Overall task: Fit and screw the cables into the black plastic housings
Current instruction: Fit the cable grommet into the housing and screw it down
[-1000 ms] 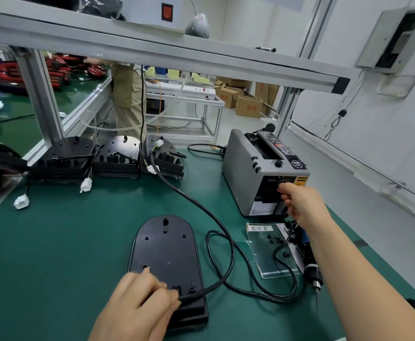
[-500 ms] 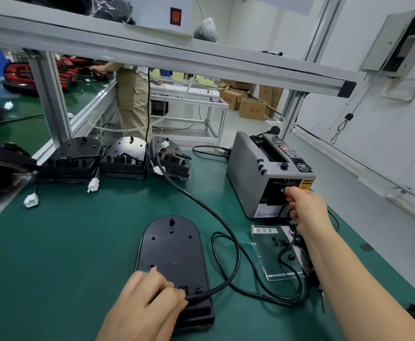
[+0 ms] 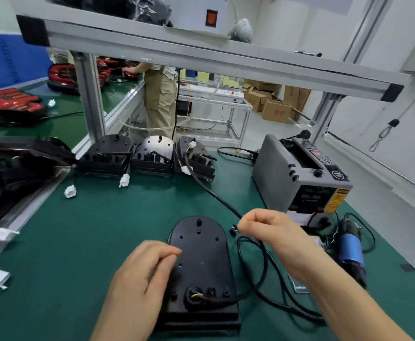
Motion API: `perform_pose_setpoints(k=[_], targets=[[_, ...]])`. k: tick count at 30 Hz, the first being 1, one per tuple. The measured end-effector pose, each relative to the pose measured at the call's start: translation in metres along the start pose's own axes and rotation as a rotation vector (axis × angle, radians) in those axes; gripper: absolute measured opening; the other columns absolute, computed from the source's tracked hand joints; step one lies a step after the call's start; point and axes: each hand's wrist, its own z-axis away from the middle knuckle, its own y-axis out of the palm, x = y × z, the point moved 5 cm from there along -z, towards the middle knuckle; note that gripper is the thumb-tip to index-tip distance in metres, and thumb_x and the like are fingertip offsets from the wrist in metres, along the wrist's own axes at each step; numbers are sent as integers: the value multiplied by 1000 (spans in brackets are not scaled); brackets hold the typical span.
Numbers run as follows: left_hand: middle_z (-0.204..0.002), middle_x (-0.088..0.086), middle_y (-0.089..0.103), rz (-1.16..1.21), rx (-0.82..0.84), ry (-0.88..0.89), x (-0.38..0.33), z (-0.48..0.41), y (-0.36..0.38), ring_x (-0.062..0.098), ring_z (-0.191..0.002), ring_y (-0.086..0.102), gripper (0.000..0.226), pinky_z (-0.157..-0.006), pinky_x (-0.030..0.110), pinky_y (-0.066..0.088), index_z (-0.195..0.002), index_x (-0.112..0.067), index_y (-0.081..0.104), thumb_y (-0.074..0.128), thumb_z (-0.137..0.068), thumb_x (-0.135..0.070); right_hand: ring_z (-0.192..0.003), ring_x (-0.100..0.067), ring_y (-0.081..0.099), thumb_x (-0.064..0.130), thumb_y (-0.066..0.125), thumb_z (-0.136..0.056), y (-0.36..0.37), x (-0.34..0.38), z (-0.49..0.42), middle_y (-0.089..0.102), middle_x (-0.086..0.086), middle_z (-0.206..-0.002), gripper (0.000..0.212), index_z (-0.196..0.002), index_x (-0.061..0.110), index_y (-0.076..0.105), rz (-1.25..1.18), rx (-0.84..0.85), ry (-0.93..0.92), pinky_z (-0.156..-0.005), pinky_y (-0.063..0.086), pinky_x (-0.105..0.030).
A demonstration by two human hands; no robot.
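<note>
Black plastic housing (image 3: 201,264) flat on green mat (image 3: 78,242), nearest the body; rigid, light, liable to slide. Left hand (image 3: 137,284) pressed on its left edge, fingers loosely curled, gripping nothing. Black cable (image 3: 263,262) seated in the near socket, looping right; thick, springy, prone to recoil. Right hand (image 3: 268,230) pinched shut on a small dark piece, identity unclear. Best held near the socket end. Beyond: grey tape dispenser (image 3: 297,173), blue screwdriver (image 3: 350,247).

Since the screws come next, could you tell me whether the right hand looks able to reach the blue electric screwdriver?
Probably yes. The blue electric screwdriver lies uncovered on the mat just right of the right hand, nothing between them. But its fingers are pinched on something small, so that would likely have to go first.
</note>
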Motion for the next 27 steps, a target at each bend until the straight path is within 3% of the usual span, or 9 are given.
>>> perform_pose_setpoints(k=[3,5,9,11,15,18,22,27], targets=[[-100,-24,61,-3,-28,-213,24,-10,-2,-6,-101,53,29,-81,5,35,-89,-41,63,56,-92,-13,-68,2,53,16,68,-83,35,13,-5,61,15,-70,24,-61,25,64,72,135,-46,-68,40,-7],[-110,-27,58,24,60,-315,32,-11,3,-8,-107,50,29,-88,7,32,-104,-41,63,56,-92,-15,-71,1,53,15,70,-82,55,18,-8,60,13,-77,25,-61,27,63,142,228,-64,-70,41,-9],[-121,-25,49,45,182,-349,37,-5,14,-8,-124,38,40,-101,11,26,-120,-43,55,57,-91,-14,-77,-1,57,16,71,-81,80,19,-13,60,9,-83,26,-60,30,64,309,352,-100,-78,46,-18],[-127,-23,44,41,180,-370,40,-3,13,-8,-129,30,41,-105,14,22,-128,-35,54,57,-92,-16,-79,-3,58,17,71,-80,84,18,-16,60,9,-83,23,-61,29,64,363,359,-114,-80,45,-18],[-123,-31,41,50,202,-341,39,-4,12,-12,-127,28,40,-103,12,21,-124,-41,53,56,-92,-17,-83,-1,55,19,70,-80,87,14,-17,60,12,-83,16,-65,26,67,437,349,-139,-74,39,-7],[-134,-23,43,44,204,-358,43,-2,12,-10,-131,28,41,-107,13,21,-132,-32,53,56,-93,-18,-84,1,54,20,69,-80,87,12,-18,59,11,-83,17,-65,26,68,445,310,-144,-73,40,-7],[-136,-21,44,48,202,-356,46,-1,13,-10,-131,28,42,-110,16,21,-133,-32,52,56,-93,-20,-85,3,51,19,68,-81,89,10,-20,58,8,-85,14,-67,20,70,484,276,-148,-73,41,-10],[-133,-24,46,54,191,-346,48,-1,14,-11,-130,30,42,-111,16,22,-131,-34,53,56,-92,-20,-94,6,44,24,66,-83,89,8,-21,57,10,-85,21,-63,30,61,537,256,-125,-74,36,-5]])
